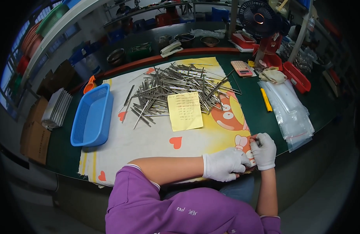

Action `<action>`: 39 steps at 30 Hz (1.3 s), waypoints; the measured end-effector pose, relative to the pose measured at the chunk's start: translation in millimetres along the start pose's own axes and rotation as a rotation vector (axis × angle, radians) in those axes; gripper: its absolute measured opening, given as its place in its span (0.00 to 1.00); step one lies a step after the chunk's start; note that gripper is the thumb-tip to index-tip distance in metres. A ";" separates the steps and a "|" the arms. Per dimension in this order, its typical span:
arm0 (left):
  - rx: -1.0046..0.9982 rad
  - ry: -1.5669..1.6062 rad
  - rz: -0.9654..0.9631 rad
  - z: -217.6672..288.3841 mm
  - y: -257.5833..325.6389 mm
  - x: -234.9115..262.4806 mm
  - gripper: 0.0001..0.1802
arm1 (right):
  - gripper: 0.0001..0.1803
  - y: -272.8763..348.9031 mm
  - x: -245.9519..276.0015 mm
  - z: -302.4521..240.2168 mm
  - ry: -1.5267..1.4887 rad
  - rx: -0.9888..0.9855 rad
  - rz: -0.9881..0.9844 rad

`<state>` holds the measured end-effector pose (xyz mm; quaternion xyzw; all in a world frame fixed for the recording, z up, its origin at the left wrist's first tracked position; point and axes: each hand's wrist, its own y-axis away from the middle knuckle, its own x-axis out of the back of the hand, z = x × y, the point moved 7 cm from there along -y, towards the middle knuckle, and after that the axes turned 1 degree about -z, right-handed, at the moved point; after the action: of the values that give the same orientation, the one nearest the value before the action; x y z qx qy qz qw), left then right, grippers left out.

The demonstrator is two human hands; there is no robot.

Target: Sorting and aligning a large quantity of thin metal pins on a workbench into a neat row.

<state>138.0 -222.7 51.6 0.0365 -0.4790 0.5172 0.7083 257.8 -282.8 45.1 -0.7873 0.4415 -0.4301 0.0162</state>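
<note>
Both my hands wear white gloves with some fingertips bare, and they meet at the near right corner of a white cloth (148,144) printed with hearts and a cartoon figure. My left hand (225,164) reaches across from the left, its fingers curled at the near edge of the cloth. Just beside it, my right hand (264,151) has its fingers bent in at the cloth's right edge, pinching there. Farther back on the cloth lies a loose heap of thin metal rods (164,85). A yellow handwritten note (185,111) rests against the near side of the heap.
A blue plastic basket (77,132) stands at the left, beside an orange tool (89,84) and stacked white boxes (56,109). On the right lie clear plastic bags (291,117), a yellow cutter (266,100), a pink calculator (242,68) and a red bin (296,77). A dark fan (258,18) stands behind.
</note>
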 end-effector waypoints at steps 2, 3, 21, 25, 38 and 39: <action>0.006 0.006 -0.009 -0.3 -1.5 0.0 0.08 | 0.04 -0.2 1.2 -2.3 0.050 0.041 0.004; 0.009 0.002 -0.012 0.7 -1.4 0.7 0.08 | 0.04 -0.2 0.9 -3.0 0.049 0.041 0.004; -0.013 0.031 0.030 -2.1 0.3 0.0 0.08 | 0.04 -0.8 0.2 -0.8 0.030 0.022 -0.006; -0.030 0.022 0.041 -0.8 -0.1 1.4 0.08 | 0.04 -0.6 -0.3 -0.5 0.002 0.004 -0.008; -0.022 0.030 0.039 -0.4 1.4 0.9 0.08 | 0.04 0.4 -0.6 0.1 0.035 0.013 -0.016; -0.026 0.031 0.036 -0.6 1.1 0.8 0.08 | 0.04 0.4 -0.5 0.7 0.035 0.012 -0.016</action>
<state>137.6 -221.3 51.4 0.0106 -0.4751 0.5241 0.7068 257.8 -282.9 44.1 -0.7829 0.4329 -0.4467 0.0097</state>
